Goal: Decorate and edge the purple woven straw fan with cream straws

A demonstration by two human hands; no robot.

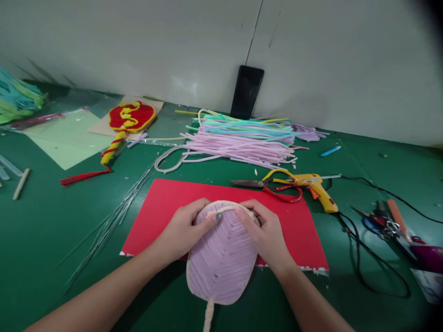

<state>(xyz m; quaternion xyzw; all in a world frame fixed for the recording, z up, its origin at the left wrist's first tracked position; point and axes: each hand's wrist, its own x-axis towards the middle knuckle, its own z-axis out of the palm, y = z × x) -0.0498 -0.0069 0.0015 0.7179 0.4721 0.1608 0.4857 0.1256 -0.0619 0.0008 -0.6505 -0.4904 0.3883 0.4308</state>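
A lilac pipe-cleaner fan (223, 263) with a cream edge and a twisted cream handle (209, 316) is held between my hands, its handle toward me. My left hand (188, 226) grips the upper left rim, thumb lying on the front face. At the upper right, my right hand (268, 230) closes on the rim, with its thumb on the front. A cream pipe cleaner (224, 208) curves across the top of the fan between both thumbs. My fingers behind the fan are hidden. Beneath the hands lies a red board (166, 203).
Behind the board are scissors (254, 183), a yellow glue gun (320, 191) with a cord, and a pile of pastel pipe cleaners (238, 143). A phone (247, 92) leans on the wall. To the left are thin wires (114, 214) and a red-and-yellow fan (133, 117); keys (391, 227) lie right.
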